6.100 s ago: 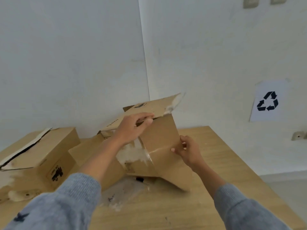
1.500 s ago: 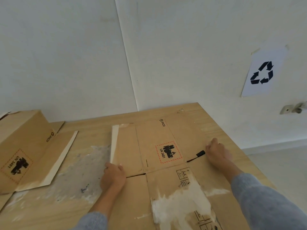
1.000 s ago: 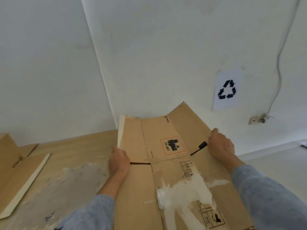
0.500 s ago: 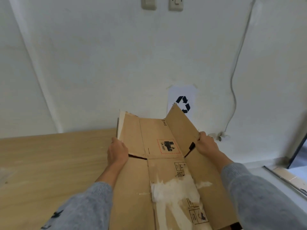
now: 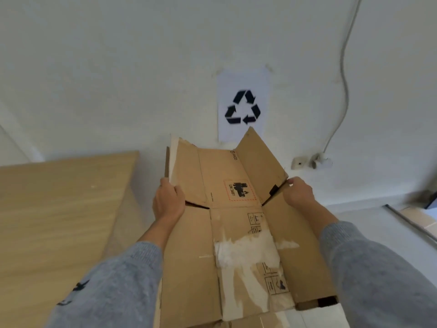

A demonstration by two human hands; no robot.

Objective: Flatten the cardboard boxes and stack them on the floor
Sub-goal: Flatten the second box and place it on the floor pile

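The flattened cardboard box (image 5: pixel 236 233) is up off the table (image 5: pixel 59 209), held in the air just to its right. Brown, opened out flat, its far flaps tilt upward. A red-framed black label sits near the middle (torn white patches scar the nearer panels).

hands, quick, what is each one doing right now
Left hand: closed on the left edge of the flattened cardboard box, holding it up.
Right hand: closed on the box's right edge, by the raised flap.
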